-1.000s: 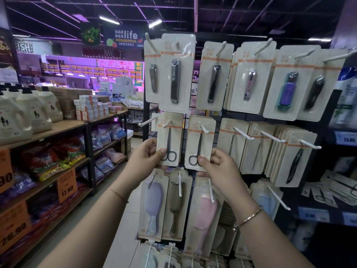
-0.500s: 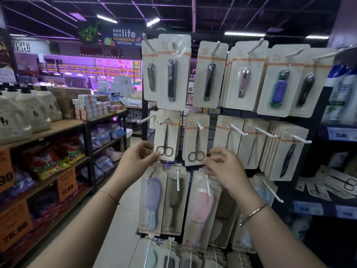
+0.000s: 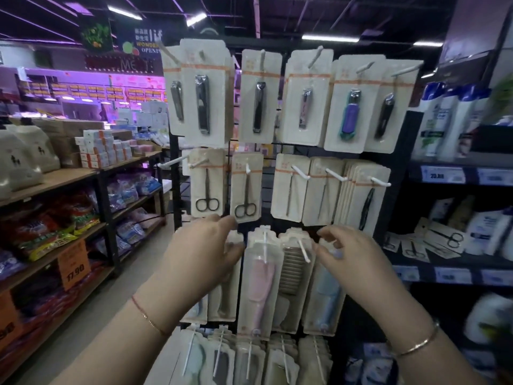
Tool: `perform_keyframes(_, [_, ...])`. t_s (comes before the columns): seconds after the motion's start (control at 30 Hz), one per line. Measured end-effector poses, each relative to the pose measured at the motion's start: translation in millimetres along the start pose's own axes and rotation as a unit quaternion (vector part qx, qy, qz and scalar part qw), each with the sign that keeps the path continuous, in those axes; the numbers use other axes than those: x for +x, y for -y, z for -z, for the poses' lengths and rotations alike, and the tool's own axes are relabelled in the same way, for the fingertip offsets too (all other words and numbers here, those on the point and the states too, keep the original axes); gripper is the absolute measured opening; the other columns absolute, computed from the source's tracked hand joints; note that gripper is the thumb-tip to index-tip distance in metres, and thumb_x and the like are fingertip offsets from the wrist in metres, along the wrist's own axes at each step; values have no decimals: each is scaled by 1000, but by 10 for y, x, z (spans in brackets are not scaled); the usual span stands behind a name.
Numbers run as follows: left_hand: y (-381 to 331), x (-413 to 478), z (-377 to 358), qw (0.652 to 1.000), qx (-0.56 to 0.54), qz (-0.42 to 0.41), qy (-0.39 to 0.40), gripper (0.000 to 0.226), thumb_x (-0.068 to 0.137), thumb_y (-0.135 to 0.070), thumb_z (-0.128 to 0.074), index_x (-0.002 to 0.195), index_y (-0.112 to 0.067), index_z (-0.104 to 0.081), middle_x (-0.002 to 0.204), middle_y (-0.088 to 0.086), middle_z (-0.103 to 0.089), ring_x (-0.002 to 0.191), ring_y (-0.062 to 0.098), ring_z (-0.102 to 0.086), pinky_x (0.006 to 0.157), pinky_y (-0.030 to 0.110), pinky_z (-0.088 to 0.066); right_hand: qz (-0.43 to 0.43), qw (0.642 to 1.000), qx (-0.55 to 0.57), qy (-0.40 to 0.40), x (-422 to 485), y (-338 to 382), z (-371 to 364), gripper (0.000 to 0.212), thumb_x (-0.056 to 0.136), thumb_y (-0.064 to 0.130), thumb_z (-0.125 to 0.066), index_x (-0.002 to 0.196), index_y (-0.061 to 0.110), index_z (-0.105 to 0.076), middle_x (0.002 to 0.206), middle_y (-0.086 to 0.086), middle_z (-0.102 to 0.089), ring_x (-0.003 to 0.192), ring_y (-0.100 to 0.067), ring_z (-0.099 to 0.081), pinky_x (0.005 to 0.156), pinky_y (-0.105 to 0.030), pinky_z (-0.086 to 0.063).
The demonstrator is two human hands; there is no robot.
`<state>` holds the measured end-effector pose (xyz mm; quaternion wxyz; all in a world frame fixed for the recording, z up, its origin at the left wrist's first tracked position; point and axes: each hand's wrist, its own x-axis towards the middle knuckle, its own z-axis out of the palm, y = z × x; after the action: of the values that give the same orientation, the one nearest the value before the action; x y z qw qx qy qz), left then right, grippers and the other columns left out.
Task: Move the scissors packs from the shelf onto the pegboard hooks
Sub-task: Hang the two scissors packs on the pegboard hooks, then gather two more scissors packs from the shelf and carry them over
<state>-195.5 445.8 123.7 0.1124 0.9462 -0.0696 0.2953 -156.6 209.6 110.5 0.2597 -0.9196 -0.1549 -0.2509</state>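
Two beige scissors packs hang side by side on white hooks in the pegboard's middle row: the left scissors pack [image 3: 206,183] and the right scissors pack [image 3: 246,187]. My left hand [image 3: 204,255] is just below them, fingers spread and holding nothing, its fingertips close to the bottom edge of the right pack. My right hand [image 3: 351,258] is lower to the right, fingers apart and empty, in front of the comb packs. More scissors packs [image 3: 444,237] lie loose on the dark shelf at the right.
The pegboard [image 3: 399,151] carries nail clipper packs [image 3: 258,98] in the top row, tweezer packs [image 3: 363,195] at the right and comb packs [image 3: 261,282] below, with white hooks sticking out. Shampoo bottles stand on the right shelf [image 3: 458,162]. A wooden shelf [image 3: 55,179] lines the aisle at the left.
Both hands have let go of the two hanging scissors packs and dropped lower. My right hand moved right, away from the packs. The view has shifted to the right.
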Motion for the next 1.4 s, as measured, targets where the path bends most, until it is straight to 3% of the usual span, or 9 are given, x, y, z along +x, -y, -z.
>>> perform_keyframes(0.07, [-269,14,-98,999,-5,-32,12,35,88,-47,-51,116,-27,-55,114,-6,-63,103,17,-60,78,29,-46,-14,1000,-9,0,-92,-169,127,29,88,32,-61,114,21,-64,109,4,-63,102,-13,-56,81,-23,-41])
perform_keyframes(0.23, [-971,122,-468,993,-77,-69,61,30,87,-42,-51,111,-26,-57,109,-2,-64,103,20,-59,83,37,-50,-45,998,-48,-9,-279,-743,453,27,86,34,-63,110,23,-65,102,3,-65,97,-13,-59,75,-21,-39])
perform_keyframes(0.37, [-1620,214,-819,987,-115,-81,77,32,87,-46,-52,113,-27,-54,109,-5,-61,100,17,-59,83,35,-49,-70,996,-59,5,-392,-1343,776,32,89,38,-59,118,24,-61,115,8,-61,108,-10,-55,79,-16,-35])
perform_keyframes(0.47, [-2136,321,-1112,988,-114,-85,66,32,87,-48,-50,110,-26,-54,108,-3,-61,100,18,-60,81,34,-50,-81,995,-55,19,-410,-1894,1026,35,89,40,-57,121,26,-58,111,17,-53,111,-9,-53,83,-16,-36])
perform_keyframes(0.63, [-2909,491,-1573,994,-100,-44,20,26,86,-45,-51,100,-23,-54,98,-1,-64,96,21,-61,74,35,-48,-88,995,-46,30,-341,-2827,1380,34,89,37,-59,121,24,-59,114,10,-58,105,-8,-53,84,-19,-40])
perform_keyframes(0.77, [-3381,693,-1952,989,-135,-1,53,25,86,-42,-54,98,-20,-56,99,-1,-64,92,19,-60,74,35,-51,-83,996,-19,36,-247,-3422,1528,31,88,33,-61,117,22,-61,113,7,-61,105,-8,-54,85,-19,-41])
perform_keyframes(1.0, [-3766,1055,-2665,976,-198,34,83,23,84,-29,-59,104,-18,-60,104,2,-66,98,18,-61,79,31,-50,-101,993,14,55,-19,-4125,1412,24,86,29,-65,108,20,-65,100,7,-62,91,-10,-58,80,-27,-51])
perform_keyframes(1.3, [-3642,1456,-3274,971,-233,52,23,7,84,-25,-61,90,-22,-64,85,-5,-64,82,14,-61,75,35,-52,-55,994,61,66,364,-4289,909,18,88,23,-62,104,15,-68,100,4,-65,96,-10,-58,84,-20,-47])
perform_keyframes(1.4, [-3501,1561,-3384,972,-228,57,14,13,83,-30,-60,93,-22,-66,90,-5,-67,88,14,-63,81,39,-52,-21,995,64,76,553,-4278,666,17,89,19,-60,103,16,-68,101,5,-64,99,-10,-56,83,-15,-42])
